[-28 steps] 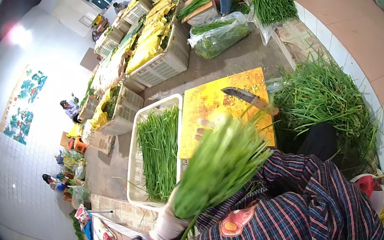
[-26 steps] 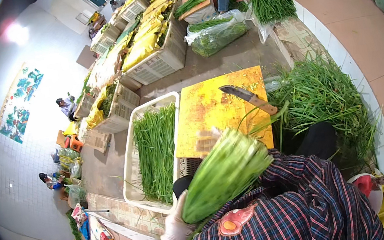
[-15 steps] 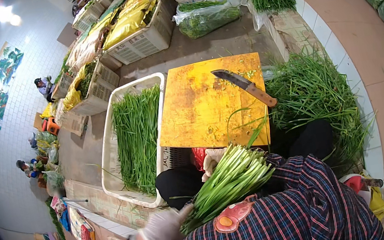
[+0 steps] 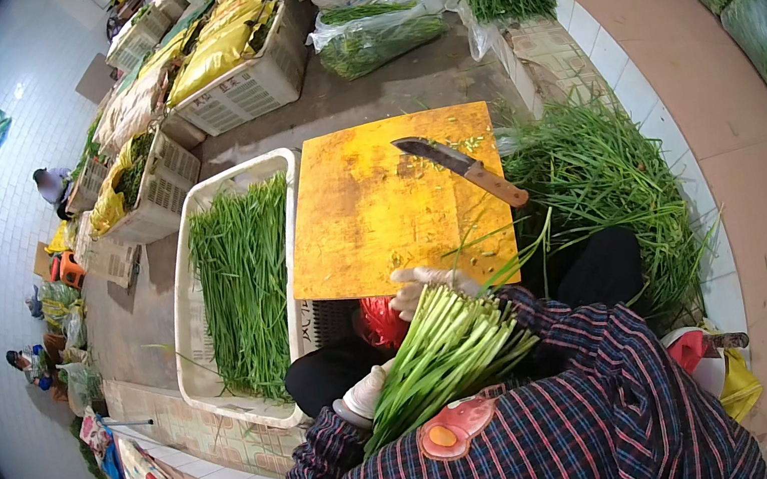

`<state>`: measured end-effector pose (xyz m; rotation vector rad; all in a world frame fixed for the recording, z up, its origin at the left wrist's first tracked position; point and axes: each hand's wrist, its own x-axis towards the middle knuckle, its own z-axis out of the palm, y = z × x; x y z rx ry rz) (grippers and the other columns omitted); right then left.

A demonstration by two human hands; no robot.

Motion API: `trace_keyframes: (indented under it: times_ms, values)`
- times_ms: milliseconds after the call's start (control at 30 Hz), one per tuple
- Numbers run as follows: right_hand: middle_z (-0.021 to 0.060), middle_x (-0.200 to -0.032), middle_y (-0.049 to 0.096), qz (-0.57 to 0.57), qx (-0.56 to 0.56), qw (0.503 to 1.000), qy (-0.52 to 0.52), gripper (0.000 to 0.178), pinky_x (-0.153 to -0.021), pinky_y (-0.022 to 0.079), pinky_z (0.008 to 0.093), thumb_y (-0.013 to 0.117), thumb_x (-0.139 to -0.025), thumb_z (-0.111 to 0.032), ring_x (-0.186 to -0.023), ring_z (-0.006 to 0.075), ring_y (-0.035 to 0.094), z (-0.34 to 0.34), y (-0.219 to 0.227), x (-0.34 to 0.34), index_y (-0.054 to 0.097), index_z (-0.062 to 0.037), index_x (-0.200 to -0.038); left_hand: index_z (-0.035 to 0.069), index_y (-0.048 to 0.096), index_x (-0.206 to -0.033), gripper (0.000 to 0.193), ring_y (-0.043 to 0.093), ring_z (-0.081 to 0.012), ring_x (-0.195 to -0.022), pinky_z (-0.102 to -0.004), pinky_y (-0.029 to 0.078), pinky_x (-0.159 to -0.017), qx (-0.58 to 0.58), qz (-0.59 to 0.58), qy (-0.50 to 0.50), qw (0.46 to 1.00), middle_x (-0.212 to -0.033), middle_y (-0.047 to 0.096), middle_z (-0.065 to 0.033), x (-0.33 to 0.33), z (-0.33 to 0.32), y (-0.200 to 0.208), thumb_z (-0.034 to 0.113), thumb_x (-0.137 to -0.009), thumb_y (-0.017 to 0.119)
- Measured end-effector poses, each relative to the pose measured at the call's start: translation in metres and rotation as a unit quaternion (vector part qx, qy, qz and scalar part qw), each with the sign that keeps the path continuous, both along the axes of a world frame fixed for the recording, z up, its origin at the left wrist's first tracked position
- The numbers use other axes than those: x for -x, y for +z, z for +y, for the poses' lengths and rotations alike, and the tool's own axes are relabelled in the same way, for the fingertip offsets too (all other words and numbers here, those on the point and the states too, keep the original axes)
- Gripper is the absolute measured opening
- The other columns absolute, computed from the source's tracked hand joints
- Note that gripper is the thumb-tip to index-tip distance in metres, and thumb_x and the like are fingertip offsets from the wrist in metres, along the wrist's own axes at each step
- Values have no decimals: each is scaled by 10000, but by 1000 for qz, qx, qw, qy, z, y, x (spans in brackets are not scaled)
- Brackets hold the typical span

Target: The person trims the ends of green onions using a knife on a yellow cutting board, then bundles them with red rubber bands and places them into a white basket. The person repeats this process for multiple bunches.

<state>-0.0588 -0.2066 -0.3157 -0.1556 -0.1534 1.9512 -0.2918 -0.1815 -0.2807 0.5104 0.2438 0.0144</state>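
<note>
So I've got this fat bundle of green stalks (image 4: pixel 443 351) sitting right up against the front of my checked shirt (image 4: pixel 558 433), just below the near edge of the yellow board (image 4: pixel 398 206), pale ends up and to the right, leafy ends down toward my left sleeve. My left hand (image 4: pixel 368 391), gloved, is at the bundle's left side, but the stalks hide most of its fingers so I can't tell how tight it's closed. My right hand (image 4: pixel 434 284) has its fingers partly bent right by the pale ends, and again, can't tell if it's really gripping or just resting there. Handling-wise, I'd guess the bunch is light for its bulk: the pale bit crisp and fairly stiff, the leaves floppy and easy to bruise. Probably a bit slick too, with single stalks wanting to slide out; a few stray blades (image 4: pixel 540 252) poke out on the right. Best hold, I reckon, is a full wrap around the firm pale half with the other hand cradling the leaves, snug but no hard squeeze. Pinch just the tips and I'd expect it to fan apart or snap.
</note>
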Motion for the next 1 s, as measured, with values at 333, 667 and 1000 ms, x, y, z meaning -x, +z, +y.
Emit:
trace_keyframes:
  times_ms: [333,667,1000]
  values:
    - [172,-1178,541,-17,-16,983,-180,510,-981,390,481,422,-850,-15,-1140,333,501,-49,41,-50,322,12,-1349,-5,215,-1400,981,393,-217,-1249,-344,301,-1049,-113,50,13,992,-1379,374,-130,8,4,18,503,-709,692]
    - [85,-803,605,-462,113,803,-359,468,-721,495,379,513,-891,-237,-717,210,588,-113,128,-250,405,28,-1260,-16,275,-1372,952,445,-197,-1198,-332,347,-1014,-123,29,36,991,-1324,438,-120,15,13,2,499,-700,709]
    - [196,-1170,570,-762,-43,626,160,763,-928,426,335,591,-840,-458,-1104,271,546,-108,112,-74,268,-38,-1389,-2,298,-1367,1023,439,-197,-1207,-342,344,-1023,-136,50,60,988,-1334,434,-105,18,20,5,516,-622,772]
